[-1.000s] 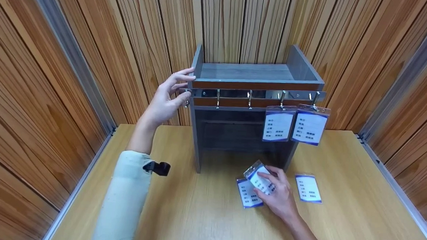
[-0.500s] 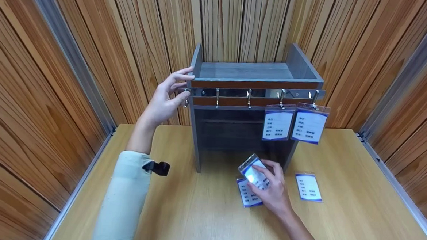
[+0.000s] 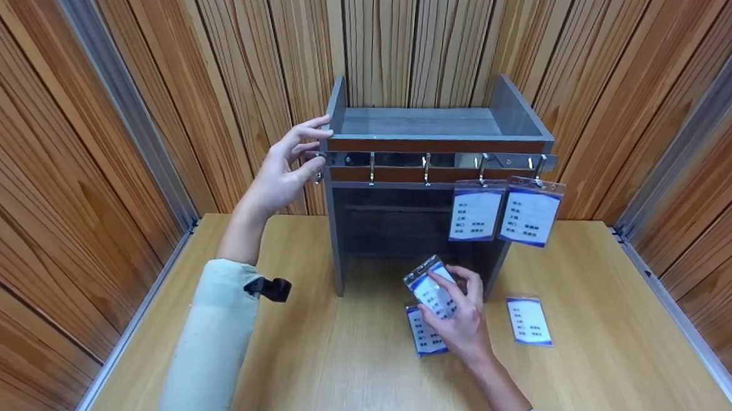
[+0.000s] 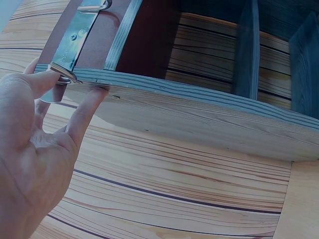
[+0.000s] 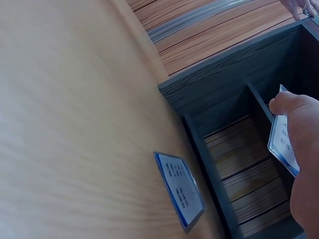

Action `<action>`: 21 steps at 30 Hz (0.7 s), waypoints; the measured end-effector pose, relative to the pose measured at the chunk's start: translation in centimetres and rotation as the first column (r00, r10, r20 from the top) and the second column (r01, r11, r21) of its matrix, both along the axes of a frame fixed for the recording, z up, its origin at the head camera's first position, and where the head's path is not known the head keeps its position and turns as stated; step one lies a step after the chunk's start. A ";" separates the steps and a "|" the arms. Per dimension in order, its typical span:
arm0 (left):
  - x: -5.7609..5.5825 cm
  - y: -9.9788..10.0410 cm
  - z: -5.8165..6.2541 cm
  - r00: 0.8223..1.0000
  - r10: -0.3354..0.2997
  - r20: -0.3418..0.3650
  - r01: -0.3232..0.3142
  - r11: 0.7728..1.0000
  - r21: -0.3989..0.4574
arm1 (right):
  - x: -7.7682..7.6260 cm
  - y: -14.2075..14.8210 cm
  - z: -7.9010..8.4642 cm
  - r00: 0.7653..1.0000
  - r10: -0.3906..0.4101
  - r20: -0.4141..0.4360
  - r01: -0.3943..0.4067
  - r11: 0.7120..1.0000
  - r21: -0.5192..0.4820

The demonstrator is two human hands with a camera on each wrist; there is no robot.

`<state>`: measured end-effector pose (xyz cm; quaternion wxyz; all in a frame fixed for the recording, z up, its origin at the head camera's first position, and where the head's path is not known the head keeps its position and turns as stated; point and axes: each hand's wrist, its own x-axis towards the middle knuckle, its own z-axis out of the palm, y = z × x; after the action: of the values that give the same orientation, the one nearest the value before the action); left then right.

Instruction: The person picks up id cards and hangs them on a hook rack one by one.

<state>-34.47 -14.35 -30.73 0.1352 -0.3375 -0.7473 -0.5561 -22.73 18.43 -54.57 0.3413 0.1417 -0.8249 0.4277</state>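
In the head view my left hand (image 3: pixel 283 173) holds the upper left front corner of a grey shelf (image 3: pixel 333 229), with the thumb at the end of its metal hook rail (image 3: pixel 399 160). Close up in the left wrist view, the thumb touches the outermost hook (image 4: pixel 64 72) while a finger rests on the side panel. My right hand (image 3: pixel 463 317) pinches a clear-sleeved ID badge (image 3: pixel 432 290), tilted and raised above the table. Partly hidden beneath it lies another badge (image 3: pixel 425 337); a third badge (image 3: pixel 529 322) lies to the right.
Two badges, one on the inner right hook (image 3: pixel 477 214) and one on the far right hook (image 3: pixel 531 214), hang side by side. Bare hooks (image 3: pixel 372 168) continue leftward. Wood-panelled walls (image 3: pixel 93 153) surround the wooden table (image 3: pixel 332 366).
My right hand has moved slightly up and to the left with the badge in its fingers. The left hand stays at the shelf corner.
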 end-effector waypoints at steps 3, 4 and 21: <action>0.0 0.0 0.0 1.000 0.000 -0.002 0.000 1.000 -0.004 | 0.0 -0.3 0.4 1.000 -0.005 -0.019 0.005 1.000 -0.001; 0.0 0.0 0.0 1.000 0.000 -0.002 0.000 1.000 -0.005 | 0.0 -0.4 0.5 1.000 -0.005 -0.026 0.005 1.000 -0.004; 0.1 0.0 0.0 1.000 -0.008 0.018 0.007 1.000 0.007 | -0.8 -1.4 2.6 0.991 -0.002 -0.136 -0.001 1.000 -0.022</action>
<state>-34.36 -14.36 -30.78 0.1274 -0.3347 -0.7453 -0.5624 -23.51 17.01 -51.93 0.3983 0.1666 -0.7951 0.4260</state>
